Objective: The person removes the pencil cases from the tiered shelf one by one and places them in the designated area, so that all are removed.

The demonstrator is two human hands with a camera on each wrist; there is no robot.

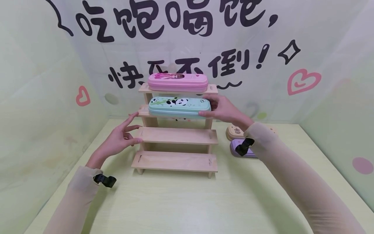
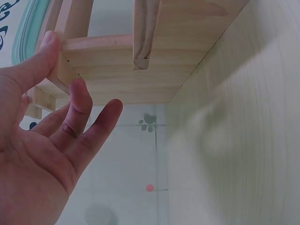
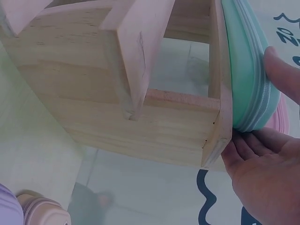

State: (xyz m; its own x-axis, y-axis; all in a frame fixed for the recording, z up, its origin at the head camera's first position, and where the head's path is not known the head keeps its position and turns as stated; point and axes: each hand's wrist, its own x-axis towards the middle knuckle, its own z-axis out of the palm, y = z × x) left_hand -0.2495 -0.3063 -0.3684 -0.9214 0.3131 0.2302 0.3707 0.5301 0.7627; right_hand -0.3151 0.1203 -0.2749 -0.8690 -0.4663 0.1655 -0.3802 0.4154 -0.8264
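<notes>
A mint-green zippered pencil case [image 1: 179, 106] with a panda picture sits on the second tier from the top of a wooden step shelf [image 1: 178, 136]. My right hand [image 1: 223, 110] grips its right end, the thumb in front and the fingers behind; the right wrist view shows the case's zipper [image 3: 258, 61] close to the thumb. On the top tier lies a pink pencil case [image 1: 178, 82] with a cartoon figure on its lid. At the shelf's left side my left hand [image 1: 118, 138] touches the tier edges with spread fingers, holding nothing.
To the shelf's right, a beige pencil case [image 1: 234, 131] and a purple pencil case [image 1: 236, 148] lie on the pale tabletop [image 1: 175, 201], partly hidden by the right forearm. A printed cloth backdrop [image 1: 187, 48] with black lettering hangs behind, and side panels flank the table.
</notes>
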